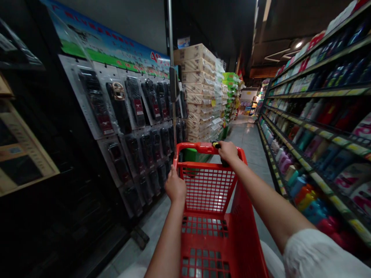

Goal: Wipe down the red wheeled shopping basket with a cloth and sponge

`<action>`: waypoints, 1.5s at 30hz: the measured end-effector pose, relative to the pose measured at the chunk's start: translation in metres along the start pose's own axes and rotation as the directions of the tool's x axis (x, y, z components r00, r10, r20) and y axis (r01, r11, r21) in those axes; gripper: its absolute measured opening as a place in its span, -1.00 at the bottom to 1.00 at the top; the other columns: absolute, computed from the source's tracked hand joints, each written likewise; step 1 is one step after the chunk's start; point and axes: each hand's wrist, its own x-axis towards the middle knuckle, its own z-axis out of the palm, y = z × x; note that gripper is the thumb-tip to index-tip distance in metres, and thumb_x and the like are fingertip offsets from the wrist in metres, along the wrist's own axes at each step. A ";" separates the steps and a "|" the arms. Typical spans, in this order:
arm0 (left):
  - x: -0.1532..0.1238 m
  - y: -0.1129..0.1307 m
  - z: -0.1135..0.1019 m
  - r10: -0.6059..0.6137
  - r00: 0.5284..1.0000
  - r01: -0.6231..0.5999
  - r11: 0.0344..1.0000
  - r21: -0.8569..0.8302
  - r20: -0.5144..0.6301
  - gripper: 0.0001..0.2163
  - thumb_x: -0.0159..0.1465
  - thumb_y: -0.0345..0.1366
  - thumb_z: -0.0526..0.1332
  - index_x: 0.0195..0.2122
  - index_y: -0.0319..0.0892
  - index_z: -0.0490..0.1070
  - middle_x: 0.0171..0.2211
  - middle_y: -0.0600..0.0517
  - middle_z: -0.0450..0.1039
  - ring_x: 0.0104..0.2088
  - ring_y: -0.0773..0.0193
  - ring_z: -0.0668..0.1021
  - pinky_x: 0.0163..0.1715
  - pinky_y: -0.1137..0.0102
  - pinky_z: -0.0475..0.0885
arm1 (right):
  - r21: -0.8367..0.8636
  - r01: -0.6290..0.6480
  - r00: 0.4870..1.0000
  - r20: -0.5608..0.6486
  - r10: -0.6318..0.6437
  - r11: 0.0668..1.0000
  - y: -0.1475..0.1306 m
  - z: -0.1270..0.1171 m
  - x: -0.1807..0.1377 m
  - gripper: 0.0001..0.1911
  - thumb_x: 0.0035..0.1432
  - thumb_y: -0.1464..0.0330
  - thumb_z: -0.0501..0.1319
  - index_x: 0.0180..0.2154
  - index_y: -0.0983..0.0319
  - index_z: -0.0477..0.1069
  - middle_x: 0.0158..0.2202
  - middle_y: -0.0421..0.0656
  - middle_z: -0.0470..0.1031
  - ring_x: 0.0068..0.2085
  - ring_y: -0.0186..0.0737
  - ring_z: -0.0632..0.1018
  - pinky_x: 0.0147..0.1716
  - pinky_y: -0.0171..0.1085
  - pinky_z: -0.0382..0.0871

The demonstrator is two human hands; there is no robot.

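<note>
A red plastic shopping basket cart (208,239) fills the lower middle of the head view, with nothing visible inside it. My left hand (174,188) is closed round the left rim of the cart. My right hand (228,151) is closed over the far top rim, next to a small black and yellow part (215,145) on that rim. Both forearms reach forward over the cart, and a white sleeve (315,253) covers my right upper arm.
A rack of packaged black goods (130,127) lines the left side. Stacked tissue packs (199,88) stand ahead on the left behind a metal pole (171,77). Shelves of bottles (315,127) run along the right. The tiled aisle floor (246,135) leads ahead.
</note>
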 end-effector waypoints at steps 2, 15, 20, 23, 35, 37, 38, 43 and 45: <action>-0.001 0.001 0.001 -0.003 1.000 0.003 1.000 -0.003 -0.001 -0.44 0.25 -0.54 0.02 0.31 -0.24 0.20 0.12 -0.19 0.45 -0.07 0.10 0.60 -0.16 0.34 0.48 | -0.012 0.064 0.998 0.005 -0.064 0.998 -0.017 -0.003 0.006 -0.62 0.23 0.41 0.03 0.00 0.16 0.50 -0.13 0.01 0.59 -0.02 -0.04 0.50 -0.19 -0.25 0.36; -0.005 0.003 0.010 0.024 1.000 -0.023 0.999 -0.047 0.017 -0.47 0.28 -0.54 -0.01 0.30 -0.23 0.21 0.14 -0.18 0.43 0.01 0.13 0.57 -0.10 0.38 0.45 | 0.039 0.442 0.893 0.079 -0.443 0.896 -0.123 0.019 0.031 -0.54 0.26 0.43 0.03 0.13 0.03 0.41 -0.02 -0.10 0.58 0.05 -0.05 0.45 -0.09 -0.19 0.36; -0.003 0.003 0.011 0.000 1.000 0.001 0.999 -0.053 0.012 -0.46 0.27 -0.53 0.01 0.30 -0.17 0.23 0.08 -0.16 0.49 -0.01 0.14 0.58 -0.12 0.39 0.44 | 0.168 0.569 0.806 0.080 -0.587 0.805 -0.118 0.028 0.016 -0.42 0.22 0.51 0.03 0.22 -0.01 0.31 0.17 -0.23 0.44 0.06 -0.14 0.46 0.01 -0.26 0.34; -0.003 0.003 0.012 0.000 1.000 0.000 0.999 -0.046 0.014 -0.45 0.26 -0.52 0.02 0.30 -0.16 0.22 0.08 -0.16 0.49 -0.04 0.14 0.59 -0.14 0.39 0.45 | 0.188 0.570 0.788 0.151 -0.597 0.800 -0.115 0.022 0.004 -0.45 0.21 0.48 0.06 0.20 0.03 0.34 0.11 -0.19 0.49 0.06 -0.14 0.50 0.02 -0.28 0.35; -0.007 0.007 0.005 0.013 1.000 -0.011 0.998 -0.056 0.028 -0.50 0.31 -0.48 -0.01 0.29 -0.21 0.22 0.05 -0.19 0.50 -0.04 0.11 0.59 -0.15 0.36 0.45 | -0.027 0.510 0.830 0.280 -0.483 0.860 -0.048 -0.002 -0.054 -0.56 0.26 0.40 0.06 0.12 -0.02 0.43 -0.08 -0.06 0.59 -0.07 -0.03 0.58 -0.18 -0.19 0.42; -0.006 0.007 0.006 0.013 1.000 -0.012 0.998 -0.055 0.024 -0.50 0.31 -0.49 0.00 0.29 -0.20 0.23 0.06 -0.17 0.50 -0.05 0.13 0.60 -0.16 0.38 0.45 | -0.042 0.492 0.847 0.256 -0.466 0.870 -0.044 -0.002 -0.058 -0.55 0.27 0.41 0.04 0.12 0.00 0.43 -0.12 -0.04 0.60 -0.06 -0.01 0.56 -0.19 -0.18 0.41; -0.006 0.008 0.006 0.015 1.000 -0.014 0.999 -0.052 0.022 -0.49 0.30 -0.49 0.00 0.29 -0.19 0.23 0.06 -0.16 0.50 -0.06 0.14 0.60 -0.16 0.39 0.44 | -0.046 0.494 0.848 0.248 -0.469 0.868 -0.046 -0.001 -0.059 -0.56 0.27 0.42 0.03 0.11 0.02 0.43 -0.13 -0.03 0.60 -0.04 0.01 0.54 -0.18 -0.16 0.40; -0.005 0.009 0.009 0.008 0.999 -0.007 1.000 -0.025 0.039 -0.50 0.31 -0.47 -0.01 0.29 -0.18 0.23 0.03 -0.16 0.52 -0.06 0.13 0.60 -0.17 0.38 0.45 | -0.005 0.544 0.824 0.191 -0.533 0.839 -0.083 0.006 -0.062 -0.61 0.29 0.40 0.00 0.07 0.09 0.44 -0.05 -0.02 0.57 0.03 0.05 0.46 -0.11 -0.04 0.34; -0.005 0.009 0.008 0.006 0.999 -0.005 0.999 -0.033 0.042 -0.50 0.31 -0.47 0.00 0.29 -0.17 0.23 0.03 -0.16 0.52 -0.06 0.13 0.60 -0.14 0.38 0.45 | 0.014 0.540 0.829 0.163 -0.535 0.842 -0.092 0.010 -0.065 -0.61 0.30 0.39 0.00 0.09 0.08 0.41 0.00 -0.02 0.55 0.04 0.06 0.44 -0.09 0.02 0.31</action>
